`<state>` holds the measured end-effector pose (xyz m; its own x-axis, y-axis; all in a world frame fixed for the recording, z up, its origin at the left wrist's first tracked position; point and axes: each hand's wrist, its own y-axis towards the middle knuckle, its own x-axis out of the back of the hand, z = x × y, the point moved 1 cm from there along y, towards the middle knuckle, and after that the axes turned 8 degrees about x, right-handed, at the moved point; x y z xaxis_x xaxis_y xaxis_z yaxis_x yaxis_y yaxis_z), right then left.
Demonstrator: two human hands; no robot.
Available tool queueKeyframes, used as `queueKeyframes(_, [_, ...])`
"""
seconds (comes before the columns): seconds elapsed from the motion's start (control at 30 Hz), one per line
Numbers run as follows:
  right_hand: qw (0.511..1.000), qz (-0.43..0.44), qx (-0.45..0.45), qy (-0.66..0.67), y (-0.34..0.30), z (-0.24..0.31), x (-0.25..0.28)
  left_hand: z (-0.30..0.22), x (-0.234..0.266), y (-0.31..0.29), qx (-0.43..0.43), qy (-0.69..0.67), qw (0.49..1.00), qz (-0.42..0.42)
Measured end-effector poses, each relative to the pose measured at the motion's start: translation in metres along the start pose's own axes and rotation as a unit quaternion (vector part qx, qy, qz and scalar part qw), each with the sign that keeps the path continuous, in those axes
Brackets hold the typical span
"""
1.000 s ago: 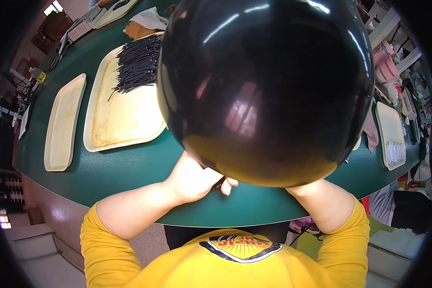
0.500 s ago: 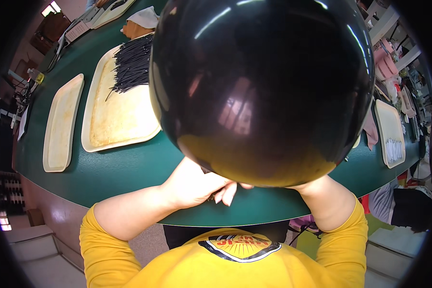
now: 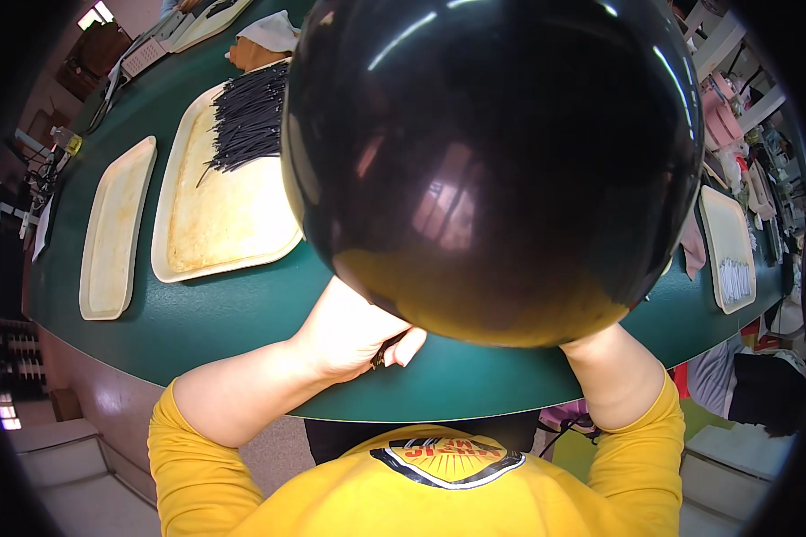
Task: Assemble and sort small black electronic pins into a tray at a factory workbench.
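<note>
A large glossy black dome, like a lamp shade [image 3: 501, 179], hangs over the middle of the table and hides much of the work area. At its lower left edge my left hand [image 3: 354, 327] is closed, fingers curled. A small dark bundle with gold-coloured tips [image 3: 381, 356] peeks out from under those fingers; its exact kind is hard to make out. Only the wrist end of my right hand [image 3: 593, 347] shows at the dome's lower right, and its fingers are hidden. Beyond my left hand lies a cream tray [image 3: 215, 242] with a pile of black wires [image 3: 249, 121] at its far end.
A narrow cream tray [image 3: 116, 237] stands farther left on the green table [image 3: 215, 318]. At the right, another cream tray [image 3: 724, 224] holds thin white pieces [image 3: 735, 279]. A brown and white cloth [image 3: 264, 43] lies behind the wire tray.
My left hand has shifted slightly up, and its fingertips have drawn left, away from the middle. A fingertip that showed under the dome's lower edge is out of sight.
</note>
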<state>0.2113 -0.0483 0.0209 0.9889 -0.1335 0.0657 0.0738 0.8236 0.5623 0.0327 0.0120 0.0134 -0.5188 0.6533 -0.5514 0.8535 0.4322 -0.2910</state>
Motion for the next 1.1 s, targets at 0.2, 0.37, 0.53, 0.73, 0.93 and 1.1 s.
queueKeyframes(0.2, [0.995,0.082,0.015,-0.049,0.003,0.003,0.01,0.003,0.006,0.0,0.013,-0.042,0.998,0.044])
queueKeyframes(0.37, [1.0,-0.006,0.006,0.012,0.003,0.001,0.003,0.0,0.003,0.001,0.009,-0.047,0.997,0.059])
queueKeyframes(0.53, [0.999,-0.025,-0.001,0.038,-0.003,-0.003,0.008,-0.009,-0.007,0.005,-0.01,0.104,0.994,-0.034])
queueKeyframes(0.73, [0.979,0.117,0.108,-0.125,0.012,0.013,0.019,-0.006,-0.009,0.006,0.001,0.122,0.991,-0.048])
queueKeyframes(0.93, [0.999,-0.005,-0.03,0.028,0.003,0.007,0.014,-0.008,-0.005,0.003,-0.001,0.119,0.992,-0.048])
queueKeyframes(1.1, [0.985,-0.02,-0.134,0.105,0.009,0.007,0.012,-0.009,-0.007,0.002,-0.017,0.041,0.999,0.006])
